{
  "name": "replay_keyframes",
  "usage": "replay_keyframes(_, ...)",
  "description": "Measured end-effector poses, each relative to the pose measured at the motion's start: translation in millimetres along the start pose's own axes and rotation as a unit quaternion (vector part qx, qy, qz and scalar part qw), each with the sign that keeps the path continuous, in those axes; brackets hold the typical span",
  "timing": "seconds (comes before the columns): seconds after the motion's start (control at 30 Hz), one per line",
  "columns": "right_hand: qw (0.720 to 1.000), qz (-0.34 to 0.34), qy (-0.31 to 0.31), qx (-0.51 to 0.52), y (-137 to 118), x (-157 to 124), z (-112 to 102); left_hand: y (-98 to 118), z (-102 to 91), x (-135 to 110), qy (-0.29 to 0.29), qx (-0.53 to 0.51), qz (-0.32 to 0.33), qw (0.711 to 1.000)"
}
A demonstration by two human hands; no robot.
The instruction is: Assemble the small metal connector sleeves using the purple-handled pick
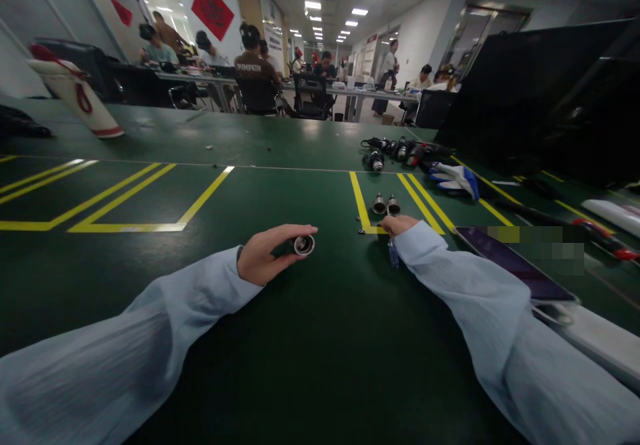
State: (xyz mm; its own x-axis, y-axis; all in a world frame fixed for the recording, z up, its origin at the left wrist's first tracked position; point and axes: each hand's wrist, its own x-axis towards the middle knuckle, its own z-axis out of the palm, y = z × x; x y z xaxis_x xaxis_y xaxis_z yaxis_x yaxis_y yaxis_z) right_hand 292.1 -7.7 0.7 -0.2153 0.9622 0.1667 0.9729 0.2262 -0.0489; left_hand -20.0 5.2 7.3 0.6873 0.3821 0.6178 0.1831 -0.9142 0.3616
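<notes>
My left hand (pixel 265 255) is closed around a short, round metal connector shell (pixel 304 245), its open end turned toward me and some inner detail showing. Over on the right, my right hand (pixel 399 225) is closed, with a small tool's fluted blue handle (pixel 394 255) sticking out below it. The tool's other end is hidden by the fingers. Just beyond that hand, two metal connector shells (pixel 379 204) stand side by side on the green table (pixel 300 351). Tiny dark parts (pixel 361 231) lie left of the right fingertips, too small to identify.
Black cables with metal connectors (pixel 377 160) lie farther back, beside a blue-and-white glove (pixel 455 179). A phone-like tablet (pixel 515 263) sits by my right forearm. Yellow tape (pixel 360 201) marks the table. A black screen (pixel 530 98) rises at right; people sit beyond.
</notes>
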Motion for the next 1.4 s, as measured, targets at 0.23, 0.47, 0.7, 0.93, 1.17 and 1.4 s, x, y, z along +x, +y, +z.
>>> replay_keyframes(0.23,0.999,0.032,0.003,-0.017,0.8,3.5,-0.1,0.7,0.5,0.8,-0.011,-0.019,0.008,1.000)
replay_keyframes(0.47,0.999,-0.016,0.033,-0.005,-21.0,-22.2,-5.1,-0.1,0.4,1.5,-0.002,-0.025,0.005,1.000)
replay_keyframes(0.7,0.969,-0.227,0.084,0.046,-121.3,-73.8,8.8,0.6,3.4,2.5,0.005,-0.029,-0.017,0.999)
replay_keyframes(0.93,0.928,-0.337,0.147,0.059,-158.4,-59.0,9.0,0.9,4.4,5.2,0.016,-0.013,0.004,1.000)
replay_keyframes(1.17,0.904,-0.377,0.133,0.154,-151.2,-59.9,10.7,10.9,5.1,2.7,-0.005,0.023,-0.065,0.998)
replay_keyframes(1.4,0.843,-0.266,0.157,0.441,-130.5,-76.6,-14.4,38.3,11.9,-11.2,0.010,-0.029,-0.089,0.996)
